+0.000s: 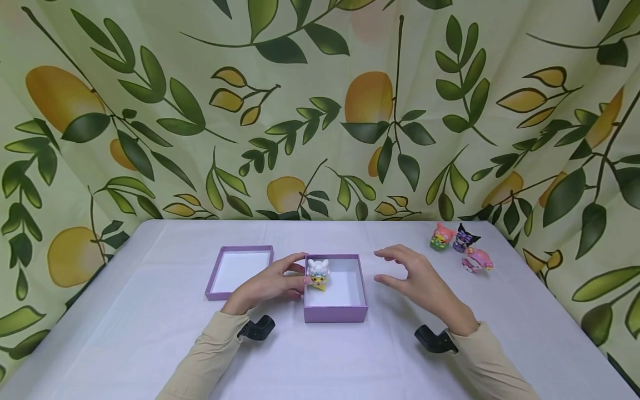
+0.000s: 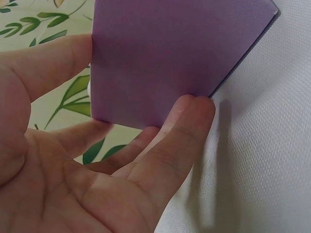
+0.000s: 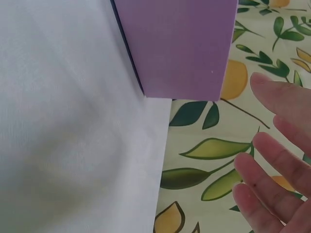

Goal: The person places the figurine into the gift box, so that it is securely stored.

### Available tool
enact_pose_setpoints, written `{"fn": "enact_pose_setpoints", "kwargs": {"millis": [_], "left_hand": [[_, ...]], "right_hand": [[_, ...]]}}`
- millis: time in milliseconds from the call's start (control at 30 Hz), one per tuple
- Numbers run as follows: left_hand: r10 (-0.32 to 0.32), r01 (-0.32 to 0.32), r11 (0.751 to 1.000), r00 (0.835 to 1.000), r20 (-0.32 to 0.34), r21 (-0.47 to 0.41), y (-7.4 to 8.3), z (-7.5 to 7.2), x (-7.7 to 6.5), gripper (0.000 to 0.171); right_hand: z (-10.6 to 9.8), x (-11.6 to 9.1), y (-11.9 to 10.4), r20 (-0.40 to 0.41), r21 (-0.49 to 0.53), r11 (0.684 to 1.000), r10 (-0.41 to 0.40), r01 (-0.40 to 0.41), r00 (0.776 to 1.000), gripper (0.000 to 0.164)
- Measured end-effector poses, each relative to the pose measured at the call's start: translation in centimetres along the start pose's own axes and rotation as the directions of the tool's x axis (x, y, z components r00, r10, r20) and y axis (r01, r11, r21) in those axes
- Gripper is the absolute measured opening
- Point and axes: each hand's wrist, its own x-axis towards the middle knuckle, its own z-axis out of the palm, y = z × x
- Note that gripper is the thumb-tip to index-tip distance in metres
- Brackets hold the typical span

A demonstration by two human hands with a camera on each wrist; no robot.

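Observation:
My left hand grips the left wall of an open purple box with a white inside. Its thumb reaches the rim and other fingers lie against the outer side, as the left wrist view shows on the purple wall. A small figurine with a white top and yellow lower part is inside the box, against the left wall near the thumb. My right hand hovers to the right of the box, apart from it, fingers spread and holding nothing; in the right wrist view its fingers are loosely bent.
A shallow purple lid with a white inside lies left of the box. Toward the back right of the white-covered table stand a pink-and-green figurine, a black-and-purple one and a pink one. Behind hangs a leaf-print curtain.

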Motion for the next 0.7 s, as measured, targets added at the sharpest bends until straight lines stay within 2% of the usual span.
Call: {"fn": "enact_pose_setpoints", "kwargs": {"millis": [367,700], "left_hand": [[0.000,0.000,1.000,1.000,-0.006,0.007,-0.2,0.0,-0.1,0.072],[0.007,-0.007,1.000,1.000,0.001,-0.009,-0.1,0.0,-0.1,0.073]], "right_hand": [[-0.5,-0.4,1.3,-0.023,-0.033,0.999,0.037,-0.038,0.999,0.045],[-1.1,-0.8,2.7,-0.006,-0.040,0.998,0.051,-0.051,0.999,0.038]]}}
